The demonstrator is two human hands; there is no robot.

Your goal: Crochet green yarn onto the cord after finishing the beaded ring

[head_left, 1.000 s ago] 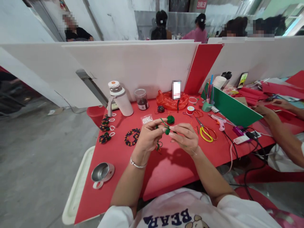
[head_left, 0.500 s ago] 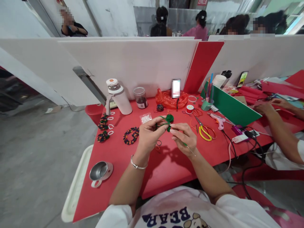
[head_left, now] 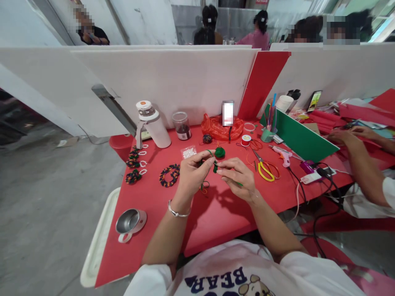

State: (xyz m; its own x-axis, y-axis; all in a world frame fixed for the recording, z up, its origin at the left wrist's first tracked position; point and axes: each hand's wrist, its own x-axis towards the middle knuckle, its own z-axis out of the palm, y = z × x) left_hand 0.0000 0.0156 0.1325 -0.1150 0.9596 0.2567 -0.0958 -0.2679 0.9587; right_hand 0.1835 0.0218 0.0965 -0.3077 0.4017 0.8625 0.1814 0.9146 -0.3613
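Note:
Green yarn runs over the fingers of my left hand (head_left: pixel 194 170), which is closed on it with thumb and forefinger pinched. Beside it, my right hand (head_left: pixel 238 176) is closed on a thin crochet hook whose green part shows below the fingers. A small dark green crocheted piece (head_left: pixel 215 167) hangs between the fingertips of both hands. Just behind them lies a ball of green yarn (head_left: pixel 219 152). A braided multicolour ring (head_left: pixel 169 175) rests left of my left hand, near a bag of white beads (head_left: pixel 188 152).
Yellow-handled scissors (head_left: pixel 265 170), a pink glue gun (head_left: pixel 283 155) and a green board (head_left: pixel 300 137) are on the right. At left stand a large bottle (head_left: pixel 157 129) and a metal cup (head_left: pixel 131 224). Another person's arms (head_left: pixel 359 160) are at far right.
My hands have shifted slightly left, and the right hand has turned so the hook's metal shaft is less visible. A loop of green yarn now shows below my left hand.

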